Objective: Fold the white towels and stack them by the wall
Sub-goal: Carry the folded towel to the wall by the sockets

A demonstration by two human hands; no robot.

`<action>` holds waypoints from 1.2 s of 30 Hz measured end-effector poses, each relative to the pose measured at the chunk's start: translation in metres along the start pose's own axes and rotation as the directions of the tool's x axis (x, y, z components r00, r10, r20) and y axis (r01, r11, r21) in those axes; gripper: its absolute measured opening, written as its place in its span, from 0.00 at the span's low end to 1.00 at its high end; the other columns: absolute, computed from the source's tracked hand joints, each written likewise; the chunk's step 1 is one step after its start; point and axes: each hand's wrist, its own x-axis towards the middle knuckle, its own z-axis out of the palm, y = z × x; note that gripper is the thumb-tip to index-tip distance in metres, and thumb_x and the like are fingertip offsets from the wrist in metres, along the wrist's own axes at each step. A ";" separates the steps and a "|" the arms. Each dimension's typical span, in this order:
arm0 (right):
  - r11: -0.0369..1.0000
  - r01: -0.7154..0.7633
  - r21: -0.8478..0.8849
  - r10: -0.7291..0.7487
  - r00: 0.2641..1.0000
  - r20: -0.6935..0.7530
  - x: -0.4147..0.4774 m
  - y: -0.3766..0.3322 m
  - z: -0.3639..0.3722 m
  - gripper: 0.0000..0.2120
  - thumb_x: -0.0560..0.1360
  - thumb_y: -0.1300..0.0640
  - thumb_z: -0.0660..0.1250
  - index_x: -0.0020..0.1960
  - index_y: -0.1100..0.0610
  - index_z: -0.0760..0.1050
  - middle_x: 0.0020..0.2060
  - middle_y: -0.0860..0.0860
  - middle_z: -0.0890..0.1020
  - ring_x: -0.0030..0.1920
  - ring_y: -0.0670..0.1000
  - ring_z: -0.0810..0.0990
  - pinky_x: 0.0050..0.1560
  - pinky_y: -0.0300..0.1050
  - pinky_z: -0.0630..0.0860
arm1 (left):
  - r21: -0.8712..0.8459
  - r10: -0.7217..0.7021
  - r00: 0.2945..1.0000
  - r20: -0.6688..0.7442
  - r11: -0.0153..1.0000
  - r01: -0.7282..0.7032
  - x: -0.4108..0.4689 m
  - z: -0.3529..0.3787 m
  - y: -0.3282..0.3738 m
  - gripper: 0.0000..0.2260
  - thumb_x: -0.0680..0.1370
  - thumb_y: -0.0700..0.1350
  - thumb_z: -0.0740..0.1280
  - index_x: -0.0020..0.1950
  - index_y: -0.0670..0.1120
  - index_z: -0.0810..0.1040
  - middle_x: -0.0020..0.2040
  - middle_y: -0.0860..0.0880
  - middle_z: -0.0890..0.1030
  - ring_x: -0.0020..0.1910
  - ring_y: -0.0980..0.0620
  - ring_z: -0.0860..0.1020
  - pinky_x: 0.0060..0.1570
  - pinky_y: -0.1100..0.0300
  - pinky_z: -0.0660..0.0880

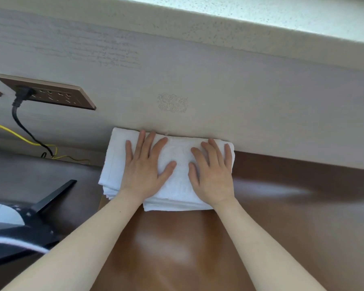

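Glossy brown table [282,227], grey wall [219,80]; both hands flat, fingers spread, pressing towel stack [177,185].

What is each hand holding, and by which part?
Nothing gripped: left hand and right hand lie flat, fingers straight, on top of the white towel stack at the wall.

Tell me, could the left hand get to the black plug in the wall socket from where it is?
Probably yes. The left hand lies flat on the towel stack, holding nothing, and only bare wall shows between it and the black plug to its left.
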 end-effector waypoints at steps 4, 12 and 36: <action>0.998 -0.044 -0.045 0.048 0.994 0.101 0.003 -0.005 -0.002 0.20 0.80 0.49 0.59 0.70 0.54 0.73 0.67 0.58 0.75 0.73 0.60 0.66 0.73 0.68 0.55 | 0.021 0.004 0.999 0.043 1.000 -0.005 0.004 -0.002 -0.001 0.33 0.79 0.69 0.47 0.80 0.53 0.54 0.81 0.47 0.53 0.80 0.48 0.42 0.76 0.38 0.41; 0.983 -0.103 -0.150 0.147 0.936 0.320 -0.002 -0.007 -0.010 0.30 0.82 0.36 0.45 0.80 0.47 0.53 0.80 0.52 0.55 0.80 0.58 0.46 0.76 0.65 0.44 | 0.130 -0.007 0.989 0.151 0.991 -0.013 -0.007 -0.013 -0.014 0.34 0.76 0.73 0.42 0.78 0.63 0.37 0.80 0.58 0.36 0.79 0.47 0.34 0.71 0.29 0.38; 0.957 -0.256 -0.138 0.289 0.889 0.356 -0.024 0.003 -0.025 0.31 0.82 0.37 0.41 0.81 0.48 0.42 0.80 0.49 0.41 0.79 0.59 0.40 0.78 0.61 0.43 | 0.151 -0.218 0.966 0.137 0.969 0.197 -0.014 -0.020 -0.029 0.37 0.75 0.73 0.36 0.80 0.57 0.39 0.81 0.54 0.38 0.79 0.52 0.35 0.70 0.29 0.38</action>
